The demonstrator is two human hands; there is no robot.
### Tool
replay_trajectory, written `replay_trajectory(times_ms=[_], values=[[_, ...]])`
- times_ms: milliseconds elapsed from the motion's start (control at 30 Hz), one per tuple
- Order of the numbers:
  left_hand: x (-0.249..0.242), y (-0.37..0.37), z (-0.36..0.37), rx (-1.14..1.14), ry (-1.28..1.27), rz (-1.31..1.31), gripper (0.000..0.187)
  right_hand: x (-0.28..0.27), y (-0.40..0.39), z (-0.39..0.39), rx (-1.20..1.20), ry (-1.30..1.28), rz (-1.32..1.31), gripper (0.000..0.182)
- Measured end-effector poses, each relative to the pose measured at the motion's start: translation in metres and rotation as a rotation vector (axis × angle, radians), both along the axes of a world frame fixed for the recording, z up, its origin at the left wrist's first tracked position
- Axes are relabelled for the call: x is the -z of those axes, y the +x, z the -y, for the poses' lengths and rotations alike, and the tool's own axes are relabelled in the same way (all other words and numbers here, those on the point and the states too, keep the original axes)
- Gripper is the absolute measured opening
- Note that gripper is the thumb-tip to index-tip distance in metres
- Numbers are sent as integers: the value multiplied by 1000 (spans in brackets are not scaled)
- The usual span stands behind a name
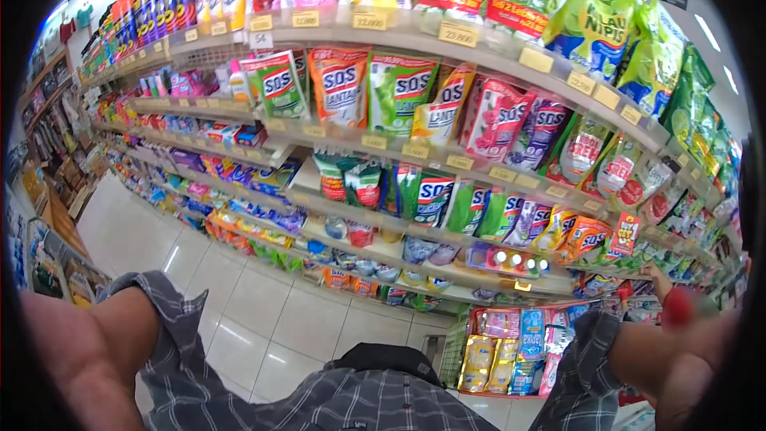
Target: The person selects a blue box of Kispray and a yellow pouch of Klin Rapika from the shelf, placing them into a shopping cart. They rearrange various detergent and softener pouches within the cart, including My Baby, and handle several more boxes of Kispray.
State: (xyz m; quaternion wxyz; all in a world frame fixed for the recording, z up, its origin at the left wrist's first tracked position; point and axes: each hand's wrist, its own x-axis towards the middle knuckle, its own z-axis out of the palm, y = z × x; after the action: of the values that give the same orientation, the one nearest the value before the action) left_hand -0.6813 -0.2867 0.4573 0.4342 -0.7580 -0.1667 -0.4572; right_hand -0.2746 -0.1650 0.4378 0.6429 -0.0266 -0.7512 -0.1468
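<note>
At the lower left edge, my left hand [60,343] is blurred and cut off, with its fingers hidden. A bare forearm runs to it from a grey checked sleeve [171,319]. My right hand [694,371] is likewise blurred at the lower right edge, its fingers not distinguishable. A blurred red spot [680,307] shows just above it; what it is cannot be made out. No held item is visible in either hand.
Curved-looking store shelves [415,25] hold SOS pouches [339,86] and other packs. A red-edged basket of sachets [501,391] stands low at right. Tiled floor [307,318] lies below. Another person's arm [659,281] shows at right.
</note>
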Motion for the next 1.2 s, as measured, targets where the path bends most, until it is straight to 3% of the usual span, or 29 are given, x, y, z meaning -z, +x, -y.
replay_trajectory(times_ms=[500,1200], values=[[16,0,-22,50,37,36,67,11,4,7,28,-3,-56,39],[27,1,-6,42,28,94,61,34,-38,-24,-136,-69,-99,28]])
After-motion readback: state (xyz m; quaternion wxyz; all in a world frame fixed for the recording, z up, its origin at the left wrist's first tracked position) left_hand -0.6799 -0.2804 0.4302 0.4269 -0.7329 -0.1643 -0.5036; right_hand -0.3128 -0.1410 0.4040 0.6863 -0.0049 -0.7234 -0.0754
